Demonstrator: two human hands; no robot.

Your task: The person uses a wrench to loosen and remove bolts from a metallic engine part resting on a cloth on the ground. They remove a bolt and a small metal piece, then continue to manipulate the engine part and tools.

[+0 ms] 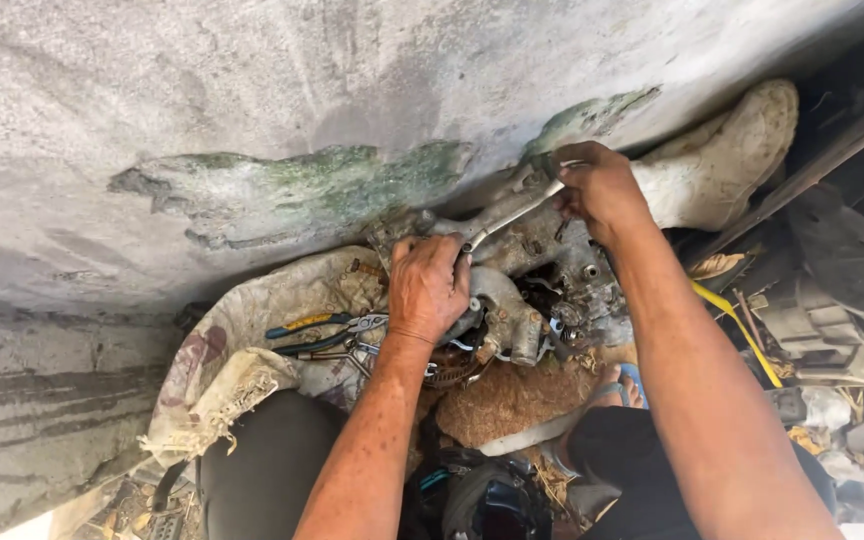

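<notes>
My left hand (429, 287) presses down on a grey metal engine casting (542, 262) that lies on a dirty cloth sack by a concrete wall. Its fingers sit at the head end of a steel spanner (512, 216). My right hand (600, 187) grips the far end of that spanner, above the casting. The spanner runs slanted between the two hands. The casting has curved pipe-like arms and round ports; my left hand hides part of it.
Pliers with blue-and-yellow handles (324, 329) and other small tools lie on the sack (252, 330) left of the casting. A rough concrete wall (252, 120) fills the top. A yellow strap (742, 330) and scrap parts lie at right. My knees and a sandalled foot (622, 385) are below.
</notes>
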